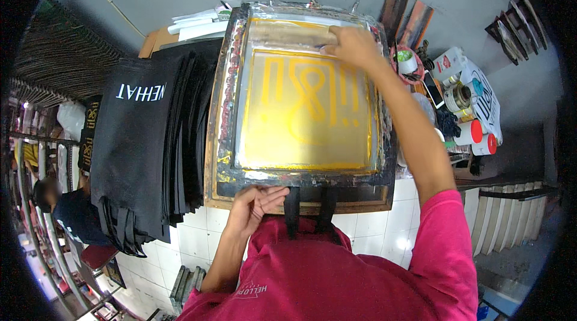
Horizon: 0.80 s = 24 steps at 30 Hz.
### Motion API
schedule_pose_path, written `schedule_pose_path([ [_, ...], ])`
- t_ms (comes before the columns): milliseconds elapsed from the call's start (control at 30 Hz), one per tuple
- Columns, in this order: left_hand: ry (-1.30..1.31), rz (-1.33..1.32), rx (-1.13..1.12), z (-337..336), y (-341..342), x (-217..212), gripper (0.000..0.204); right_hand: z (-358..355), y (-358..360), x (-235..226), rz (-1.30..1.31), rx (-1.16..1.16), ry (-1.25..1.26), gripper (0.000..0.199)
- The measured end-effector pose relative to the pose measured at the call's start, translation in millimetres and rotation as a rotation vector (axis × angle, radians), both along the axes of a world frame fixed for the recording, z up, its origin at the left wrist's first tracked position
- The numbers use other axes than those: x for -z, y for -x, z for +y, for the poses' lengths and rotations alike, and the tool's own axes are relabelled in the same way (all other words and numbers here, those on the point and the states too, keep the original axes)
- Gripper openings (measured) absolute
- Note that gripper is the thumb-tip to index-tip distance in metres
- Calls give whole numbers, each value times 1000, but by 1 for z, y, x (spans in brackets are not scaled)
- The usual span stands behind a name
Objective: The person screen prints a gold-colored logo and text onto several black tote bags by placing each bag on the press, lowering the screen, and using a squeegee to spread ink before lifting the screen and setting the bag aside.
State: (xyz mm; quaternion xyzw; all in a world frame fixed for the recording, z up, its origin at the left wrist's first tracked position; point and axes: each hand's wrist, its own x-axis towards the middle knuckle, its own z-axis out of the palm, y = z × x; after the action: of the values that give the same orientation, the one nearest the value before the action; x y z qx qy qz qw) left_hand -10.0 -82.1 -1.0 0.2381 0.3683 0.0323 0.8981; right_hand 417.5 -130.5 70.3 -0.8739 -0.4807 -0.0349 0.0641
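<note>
A screen-printing frame (300, 178) with paint-crusted edges lies on a board in front of me. Its mesh (264, 147) is coated in yellow ink, and a stylised design shows through it. At the far end of the mesh, my right hand (354, 48) grips a wide squeegee (285, 36) by its right part. My left hand (258, 204) is at the frame's near edge, fingers stretched out and holding nothing; whether they touch the frame I cannot tell. Black straps (291, 210) hang from beneath the frame between my body and the board.
Black fabric bags (135, 141) are stacked at the left. To the right are red-lidded containers (469, 132), a phone (433, 90), a pink bowl (407, 64) and metal tins (458, 96). More squeegees (406, 18) lean against the back wall. Another person (75, 216) is at the far left.
</note>
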Motion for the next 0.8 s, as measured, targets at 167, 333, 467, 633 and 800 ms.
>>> schedule_pose_path([
  [167, 165, -56, 60, 14, -4, -10, 35, 35, -52, -12, -10, 24, 4, 65],
  [333, -606, -233, 359, 62, -50, -43, 29, 38, -31, 9, -116, 139, 18, 71],
  [467, -1646, -200, 36, 112, -165, -57, 28, 27, -7, 20, -154, 151, -61, 72],
  [633, -2136, -55, 222, 169, -243, -62, 37, 7, 20, 29, -203, 107, -157, 67],
  [800, -2034, 5, 347, 161, -218, -53, 33, -13, 50, 36, -240, 71, -184, 64],
])
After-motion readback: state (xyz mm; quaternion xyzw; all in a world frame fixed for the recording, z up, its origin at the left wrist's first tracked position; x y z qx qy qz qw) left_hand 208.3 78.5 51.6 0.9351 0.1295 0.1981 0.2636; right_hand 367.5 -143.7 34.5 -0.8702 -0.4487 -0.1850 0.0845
